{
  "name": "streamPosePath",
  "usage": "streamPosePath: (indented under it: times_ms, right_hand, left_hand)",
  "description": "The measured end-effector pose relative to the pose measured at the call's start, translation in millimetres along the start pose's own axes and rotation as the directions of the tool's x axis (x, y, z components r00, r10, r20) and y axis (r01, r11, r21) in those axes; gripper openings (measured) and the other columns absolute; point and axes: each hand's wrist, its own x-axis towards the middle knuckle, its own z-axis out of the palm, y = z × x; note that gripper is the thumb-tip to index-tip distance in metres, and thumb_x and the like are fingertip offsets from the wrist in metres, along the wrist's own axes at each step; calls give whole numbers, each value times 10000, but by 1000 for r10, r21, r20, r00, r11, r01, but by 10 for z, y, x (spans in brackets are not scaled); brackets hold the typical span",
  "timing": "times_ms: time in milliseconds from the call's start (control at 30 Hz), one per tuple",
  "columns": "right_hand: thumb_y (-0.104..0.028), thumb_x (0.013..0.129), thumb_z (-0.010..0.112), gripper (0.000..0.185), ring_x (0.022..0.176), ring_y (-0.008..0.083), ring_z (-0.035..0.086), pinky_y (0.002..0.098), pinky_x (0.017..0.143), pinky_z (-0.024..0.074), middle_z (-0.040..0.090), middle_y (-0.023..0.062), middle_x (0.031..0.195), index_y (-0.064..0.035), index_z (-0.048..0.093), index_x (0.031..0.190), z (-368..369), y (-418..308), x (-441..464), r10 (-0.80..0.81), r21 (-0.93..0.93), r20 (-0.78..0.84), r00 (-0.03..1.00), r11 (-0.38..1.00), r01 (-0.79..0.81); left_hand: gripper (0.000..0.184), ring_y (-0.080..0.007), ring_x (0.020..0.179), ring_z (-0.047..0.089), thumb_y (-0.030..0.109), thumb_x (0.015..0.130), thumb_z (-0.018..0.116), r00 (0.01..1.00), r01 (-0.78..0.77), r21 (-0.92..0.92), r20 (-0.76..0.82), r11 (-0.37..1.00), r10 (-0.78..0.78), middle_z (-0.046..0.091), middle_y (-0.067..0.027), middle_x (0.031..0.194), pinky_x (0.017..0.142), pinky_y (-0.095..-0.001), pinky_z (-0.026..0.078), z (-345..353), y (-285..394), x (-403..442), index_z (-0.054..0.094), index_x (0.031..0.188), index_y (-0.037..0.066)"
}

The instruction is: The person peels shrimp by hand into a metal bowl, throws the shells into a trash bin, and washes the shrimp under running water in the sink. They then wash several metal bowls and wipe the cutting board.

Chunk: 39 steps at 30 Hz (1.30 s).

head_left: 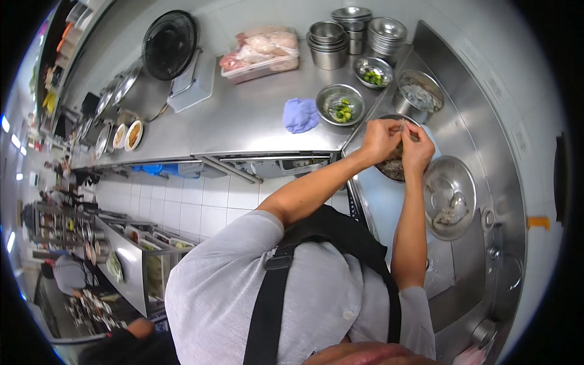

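Observation:
My left hand (381,140) and my right hand (417,149) meet fingertip to fingertip, both pinching a small greyish shrimp (403,125), mostly hidden by the fingers. Below them is a metal bowl (390,176) of dark brownish-grey shrimp, partly covered by my hands. Just beyond, a metal pot (404,108) contains pale, translucent grey pieces that look like peeled shrimp. To the right of my right hand, a wide metal bowl (467,182) holds a few greyish pieces and some liquid.
Two metal bowls with cut green vegetables (344,112) stand left of the sink (480,152). A purple cloth (300,115), a tub of raw meat (261,53), stacked metal containers (329,58) and a black fan (170,45) sit along the counter. People work far left.

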Motion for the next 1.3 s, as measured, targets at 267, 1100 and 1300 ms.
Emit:
streamPosePath:
  times_ms: [267,1100,1300]
  right_hand:
    - [-50,814,739,122,761,145,680,277,727,528,723,89,846,25,702,904,59,158,42,84,117,55,995,989,-90]
    - [-8,924,610,161,780,82,597,212,712,475,666,39,912,65,657,1060,-213,342,280,203,290,369,907,902,-320]
    - [-18,925,624,182,839,86,602,216,757,479,670,37,958,49,660,1091,-264,232,286,180,349,439,880,869,-351]
  left_hand:
    - [209,-135,770,704,31,857,677,999,43,-55,-3,998,-43,743,-157,879,703,-287,570,-14,-79,6,711,1045,-55]
    - [154,-137,742,695,24,875,692,973,204,-450,190,870,-131,723,-128,870,659,-248,568,-66,-222,83,693,982,-87]
    - [150,-150,749,703,11,881,683,949,297,-515,254,804,-188,720,-135,882,653,-252,576,-75,-252,141,682,998,-82]
